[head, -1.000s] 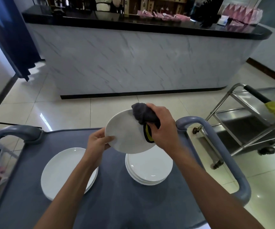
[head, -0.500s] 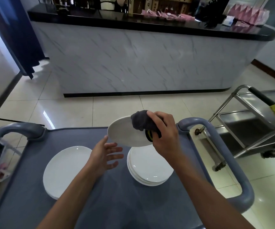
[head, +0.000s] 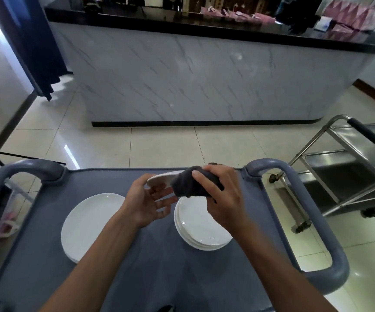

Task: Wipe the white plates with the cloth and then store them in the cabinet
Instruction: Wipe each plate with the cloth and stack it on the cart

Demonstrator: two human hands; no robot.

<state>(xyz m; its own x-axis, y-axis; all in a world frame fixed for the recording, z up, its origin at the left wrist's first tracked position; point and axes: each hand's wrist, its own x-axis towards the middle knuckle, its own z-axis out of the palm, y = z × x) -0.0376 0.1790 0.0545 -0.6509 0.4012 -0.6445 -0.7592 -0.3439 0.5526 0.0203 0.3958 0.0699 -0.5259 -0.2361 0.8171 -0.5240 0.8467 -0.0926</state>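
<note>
1. Plate in hand (head: 163, 178): white, seen nearly edge-on, held above the cart top (head: 155, 266) near its far edge, over the gap between the two stacks.
2. R hand (head: 221, 194): fingers curled round the dark grey cloth (head: 190, 184), cloth bunched & pressed on the plate's right rim.
3. L hand (head: 147, 202): palm up, fingers straight & spread under the plate's left part; whether they touch it, cannot tell.
4. Stack, right (head: 201, 228): several white plates, just below the R hand, towards the cart's right edge.
5. Stack, left (head: 87, 224): white plates towards the left edge; L forearm crosses its near-right rim.
6. Cart: grey-blue top, looped handles at both far corners (head: 294, 199); bare top along the near edge & between stacks.
7. Room: pale tiled floor (head: 159, 145) open between cart & marble-front bar w/ black top (head: 204, 75); steel trolley (head: 350, 174) off the right side; dark curtain (head: 35, 41) far left.
</note>
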